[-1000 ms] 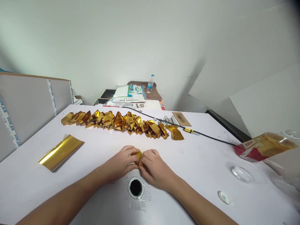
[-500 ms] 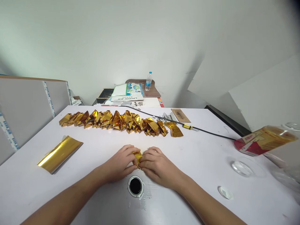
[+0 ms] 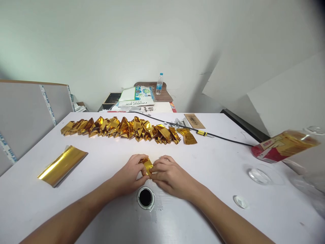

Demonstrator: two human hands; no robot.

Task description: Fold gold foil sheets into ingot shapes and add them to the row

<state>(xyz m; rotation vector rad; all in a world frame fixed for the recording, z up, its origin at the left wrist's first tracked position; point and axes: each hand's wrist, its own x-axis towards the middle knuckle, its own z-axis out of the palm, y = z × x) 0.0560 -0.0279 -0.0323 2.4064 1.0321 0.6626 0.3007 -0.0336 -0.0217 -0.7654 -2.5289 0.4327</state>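
My left hand point(image 3: 130, 174) and my right hand point(image 3: 170, 175) meet at the middle of the white table point(image 3: 218, 162), fingers pinched together on a small folded piece of gold foil paper point(image 3: 147, 165). Most of that piece is hidden by my fingers. Behind them runs a long row of folded gold foil shapes point(image 3: 127, 128), side by side from left to right. A stack of flat gold foil sheets point(image 3: 63, 165) lies to the left of my left arm.
A round cable hole point(image 3: 145, 198) sits just in front of my hands. A black cable point(image 3: 223, 139) crosses the table's far right. A red and gold packet point(image 3: 281, 145), clear plastic lids point(image 3: 257, 176) and a small round cap point(image 3: 240, 201) lie on the right. A water bottle point(image 3: 159, 83) stands on a far desk.
Both hands stay pinched on the gold piece and keep working it; more of its gold surface shows between the fingers now. The view has shifted slightly.
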